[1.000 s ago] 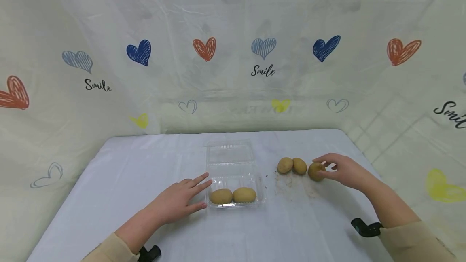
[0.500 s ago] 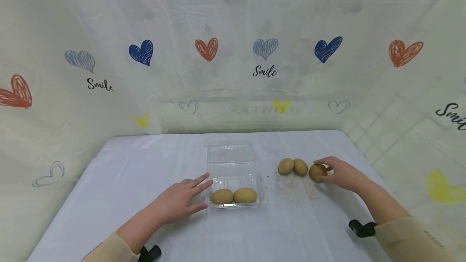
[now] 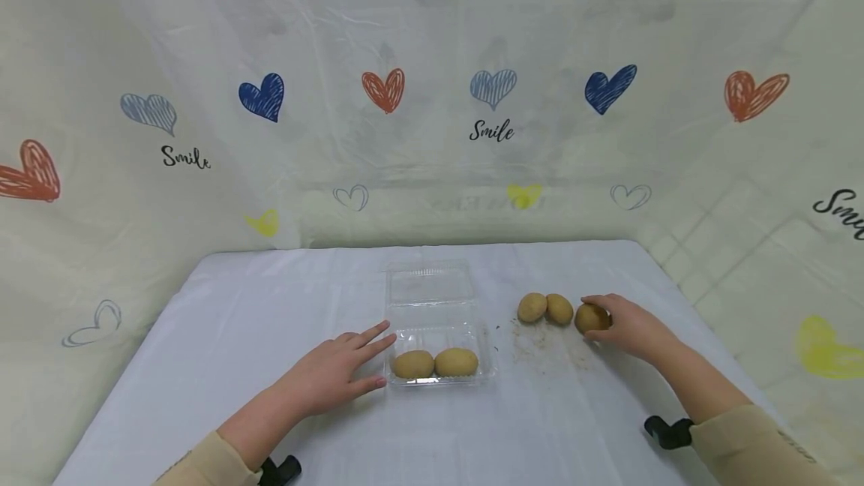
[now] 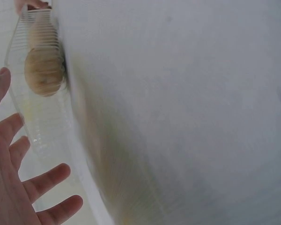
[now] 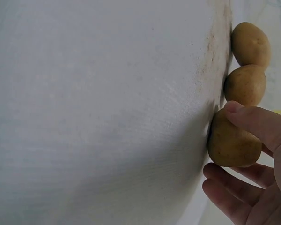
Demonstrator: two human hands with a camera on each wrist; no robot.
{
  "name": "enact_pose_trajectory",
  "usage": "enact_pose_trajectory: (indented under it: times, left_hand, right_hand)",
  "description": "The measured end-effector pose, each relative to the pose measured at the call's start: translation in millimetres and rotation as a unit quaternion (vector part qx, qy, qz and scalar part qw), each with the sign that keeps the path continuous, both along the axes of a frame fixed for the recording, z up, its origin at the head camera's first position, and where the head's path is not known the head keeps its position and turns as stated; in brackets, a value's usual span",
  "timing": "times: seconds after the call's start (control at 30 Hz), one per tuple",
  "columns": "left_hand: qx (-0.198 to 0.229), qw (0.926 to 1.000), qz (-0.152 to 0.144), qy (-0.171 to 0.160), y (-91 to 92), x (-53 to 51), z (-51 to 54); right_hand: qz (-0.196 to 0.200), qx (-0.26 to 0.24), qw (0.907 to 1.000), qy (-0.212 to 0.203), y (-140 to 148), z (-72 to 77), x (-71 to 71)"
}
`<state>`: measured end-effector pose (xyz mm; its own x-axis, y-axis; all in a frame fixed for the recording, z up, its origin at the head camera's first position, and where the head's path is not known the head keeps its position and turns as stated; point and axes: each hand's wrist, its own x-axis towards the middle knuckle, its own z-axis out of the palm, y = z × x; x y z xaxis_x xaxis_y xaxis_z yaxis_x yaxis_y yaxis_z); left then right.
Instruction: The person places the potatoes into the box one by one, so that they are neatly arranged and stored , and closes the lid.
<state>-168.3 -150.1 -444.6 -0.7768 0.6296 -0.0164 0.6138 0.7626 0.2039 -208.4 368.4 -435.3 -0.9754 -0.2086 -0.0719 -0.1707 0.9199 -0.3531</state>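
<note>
Two potatoes (image 3: pixel 456 362) lie side by side in the front of a clear plastic clamshell box (image 3: pixel 439 336), whose lid (image 3: pixel 430 283) is laid back away from me. At the box's left side is my left hand (image 3: pixel 331 375), fingers spread and straight, the tips at its edge. On the right, my right hand (image 3: pixel 634 328) grips a round potato (image 3: pixel 591 319) between thumb and fingers. In the right wrist view the thumb lies across that potato (image 5: pixel 234 143), which is at the cloth. Two more potatoes (image 3: pixel 532 307) touch each other just left of it.
Brown dirt crumbs (image 3: pixel 540 340) are scattered on the white tablecloth (image 3: pixel 526 426) in front of the loose potatoes. Behind the table hangs a pale sheet (image 3: pixel 432 156) printed with hearts and "Smile". A black wrist camera (image 3: pixel 668 432) juts out by the right sleeve.
My right hand has closed in around the rightmost potato, its fingers now wrapped further over it. The left hand and the box stay as they were.
</note>
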Motion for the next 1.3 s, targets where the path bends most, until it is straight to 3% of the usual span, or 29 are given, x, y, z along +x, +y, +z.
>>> enact_pose_trajectory:
  times: [0.43, 0.63, 1.07, 1.3]
  left_hand:
    - [0.004, 1.0000, -0.001, -0.002, -0.2, 0.0, -1.2]
    - [0.010, 1.0000, 0.000, 0.001, -0.3, 0.5, -2.4]
    - [0.012, 0.9999, -0.001, 0.005, 0.0, 1.0, -1.4]
    - [0.008, 0.9999, 0.007, -0.010, 0.3, 0.7, -1.6]
  right_hand:
    - [-0.013, -0.008, 0.9998, 0.012, 1.1, -0.9, 3.1]
    - [-0.009, -0.031, 0.9989, 0.033, 2.3, 9.5, 7.4]
    - [0.006, -0.055, 0.9976, 0.041, -9.6, 28.8, 10.0]
    - [0.033, -0.072, 0.9958, 0.047, -26.3, 40.0, 10.2]
